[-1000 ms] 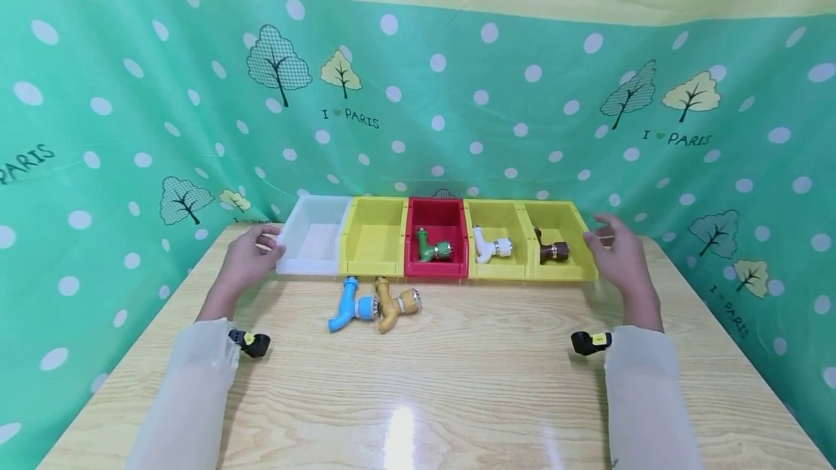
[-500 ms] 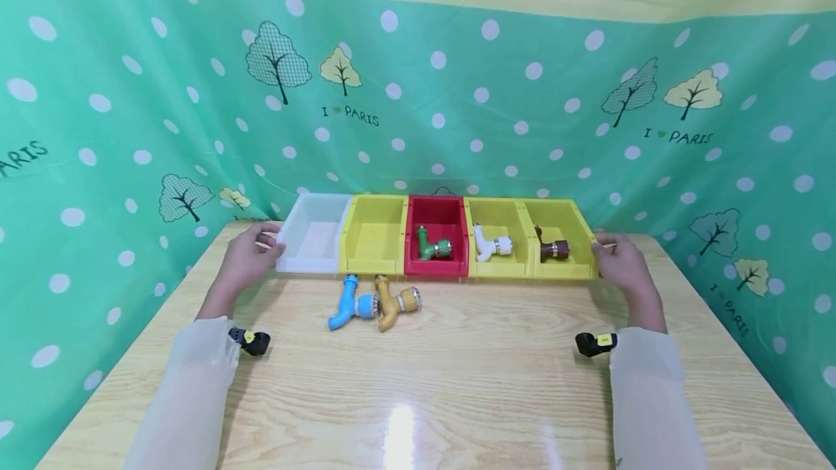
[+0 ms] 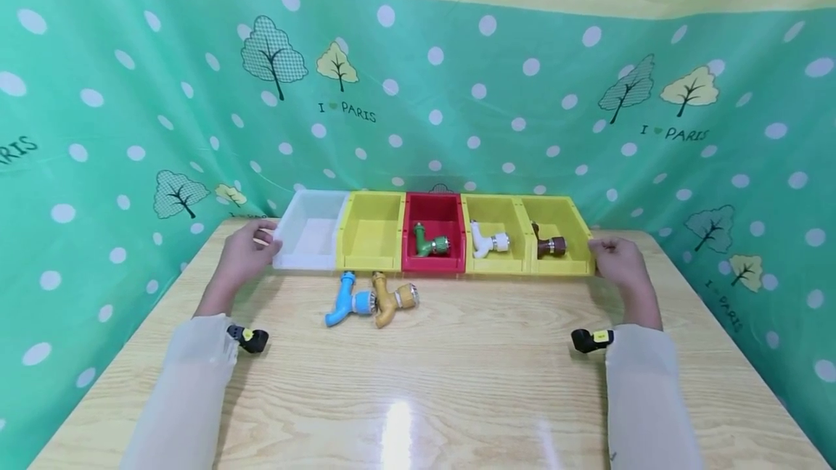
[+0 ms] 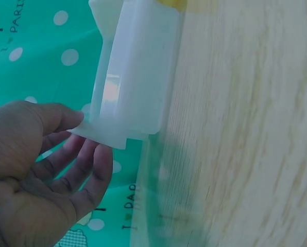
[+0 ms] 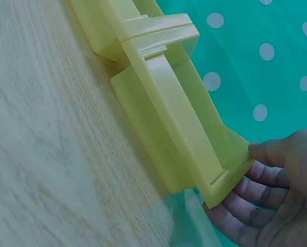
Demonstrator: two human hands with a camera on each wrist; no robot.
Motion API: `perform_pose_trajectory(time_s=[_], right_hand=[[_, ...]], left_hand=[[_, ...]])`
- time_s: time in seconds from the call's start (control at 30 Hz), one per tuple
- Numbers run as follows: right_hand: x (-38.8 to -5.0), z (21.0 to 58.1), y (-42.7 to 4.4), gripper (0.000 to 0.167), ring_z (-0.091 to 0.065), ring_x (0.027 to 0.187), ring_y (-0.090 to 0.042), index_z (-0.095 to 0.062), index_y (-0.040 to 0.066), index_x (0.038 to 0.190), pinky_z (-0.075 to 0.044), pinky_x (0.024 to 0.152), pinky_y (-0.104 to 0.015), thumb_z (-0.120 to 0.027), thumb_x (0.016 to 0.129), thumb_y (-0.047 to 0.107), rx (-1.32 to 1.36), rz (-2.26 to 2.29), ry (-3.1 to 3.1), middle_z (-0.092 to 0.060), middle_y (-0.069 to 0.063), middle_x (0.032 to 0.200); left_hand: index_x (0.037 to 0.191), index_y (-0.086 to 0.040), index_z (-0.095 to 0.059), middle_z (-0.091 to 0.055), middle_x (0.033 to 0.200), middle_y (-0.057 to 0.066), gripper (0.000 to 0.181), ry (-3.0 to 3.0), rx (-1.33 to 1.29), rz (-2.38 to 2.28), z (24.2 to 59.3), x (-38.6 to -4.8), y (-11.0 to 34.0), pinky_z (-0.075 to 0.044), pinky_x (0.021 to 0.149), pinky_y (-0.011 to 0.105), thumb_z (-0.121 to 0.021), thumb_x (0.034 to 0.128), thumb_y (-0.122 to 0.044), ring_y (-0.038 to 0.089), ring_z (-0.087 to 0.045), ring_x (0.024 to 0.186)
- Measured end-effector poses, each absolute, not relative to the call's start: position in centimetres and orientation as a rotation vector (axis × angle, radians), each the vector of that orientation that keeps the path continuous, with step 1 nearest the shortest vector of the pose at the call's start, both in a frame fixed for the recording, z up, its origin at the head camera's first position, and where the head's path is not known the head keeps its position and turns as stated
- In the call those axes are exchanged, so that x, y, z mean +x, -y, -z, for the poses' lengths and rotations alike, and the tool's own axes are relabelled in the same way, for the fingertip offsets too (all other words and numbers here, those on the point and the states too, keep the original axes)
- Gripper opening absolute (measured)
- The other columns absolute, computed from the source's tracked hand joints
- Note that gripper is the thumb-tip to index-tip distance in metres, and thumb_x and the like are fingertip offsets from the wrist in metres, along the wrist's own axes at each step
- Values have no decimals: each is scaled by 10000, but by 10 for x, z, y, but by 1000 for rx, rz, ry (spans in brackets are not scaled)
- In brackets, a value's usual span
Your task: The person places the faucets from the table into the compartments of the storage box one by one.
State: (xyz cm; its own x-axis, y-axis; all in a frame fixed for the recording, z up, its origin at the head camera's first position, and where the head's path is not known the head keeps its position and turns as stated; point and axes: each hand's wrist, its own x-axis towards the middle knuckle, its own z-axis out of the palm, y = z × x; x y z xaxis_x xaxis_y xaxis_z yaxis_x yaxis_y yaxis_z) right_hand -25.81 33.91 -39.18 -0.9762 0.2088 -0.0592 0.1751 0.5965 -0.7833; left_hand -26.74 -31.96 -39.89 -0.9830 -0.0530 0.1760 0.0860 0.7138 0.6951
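Note:
A row of joined bins stretches between my hands in the head view. My left hand [image 3: 244, 252] pinches the outer rim of the white bin [image 4: 138, 77] at the left end, thumb above and fingers below. At the other end, my right hand [image 3: 619, 261] grips the side rim of the last yellow bin [image 5: 169, 113]. A green tap [image 3: 431, 241] lies in the red bin [image 3: 434, 265]. A white tap [image 3: 488, 240] is in the neighbouring yellow bin [image 3: 499, 267], and a dark brown tap [image 3: 551, 245] in the last one.
On the wooden table [image 3: 457, 376], a blue tap [image 3: 344, 301] and an ochre tap [image 3: 387, 302] lie side by side at the row's front edge. Another yellow bin [image 3: 372, 231] sits between white and red. A green dotted curtain [image 3: 451, 93] hangs close behind the row.
My right hand has come against the last yellow bin's side and now grips its rim. My left hand keeps its hold on the white bin. The taps lie as before.

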Motion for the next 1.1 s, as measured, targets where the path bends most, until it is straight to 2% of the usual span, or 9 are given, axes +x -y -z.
perform_pose_trajectory(time_s=[0.2,0.33,0.53,0.77,0.93,1.1], right_hand=[[-262,390,-338,528,-559,1105,-360,-511,-89,1369,-564,868,-448,-404,1102,354,-332,-1335,2762,-507,-273,1317],[-262,390,-337,519,-564,1057,-342,-510,-75,1362,-556,879,-471,-402,1103,362,-352,-1353,2764,-515,-250,1272],[-260,391,-337,496,-579,1022,-326,-518,-72,1369,-554,847,-437,-397,1104,329,-346,-1343,2769,-536,-255,1250],[-258,393,-340,496,-583,1016,-323,-519,-75,1359,-548,803,-390,-394,1106,332,-359,-1329,2774,-541,-255,1233],[-257,394,-339,488,-574,1036,-333,-522,-91,1342,-530,785,-354,-395,1109,318,-340,-1298,2783,-542,-266,1243],[-257,392,-339,486,-561,1076,-342,-512,-84,1370,-526,807,-366,-384,1112,308,-326,-1312,2783,-525,-279,1296]], left_hand=[[1359,92,-536,-541,1232,294,431,2700,-117,897,388,-262,311,-517,885,590,-614,1009,-148,470,-556,1084],[1276,103,-597,-551,1218,301,361,2681,-222,723,380,-257,305,-469,903,617,-618,997,-125,469,-527,1085],[1184,36,-666,-616,1151,222,267,2716,-480,528,373,-254,292,-494,898,580,-680,972,-125,403,-554,1061],[1098,-52,-703,-664,1060,85,214,2628,-983,330,376,-253,269,-550,849,477,-770,916,-143,282,-628,983],[1105,-95,-705,-666,1118,21,271,2531,-1312,269,381,-249,256,-560,875,439,-809,881,-207,230,-642,1023],[1069,-150,-710,-671,1198,34,279,2519,-1484,301,385,-243,253,-550,928,459,-847,856,-266,231,-638,1097]])
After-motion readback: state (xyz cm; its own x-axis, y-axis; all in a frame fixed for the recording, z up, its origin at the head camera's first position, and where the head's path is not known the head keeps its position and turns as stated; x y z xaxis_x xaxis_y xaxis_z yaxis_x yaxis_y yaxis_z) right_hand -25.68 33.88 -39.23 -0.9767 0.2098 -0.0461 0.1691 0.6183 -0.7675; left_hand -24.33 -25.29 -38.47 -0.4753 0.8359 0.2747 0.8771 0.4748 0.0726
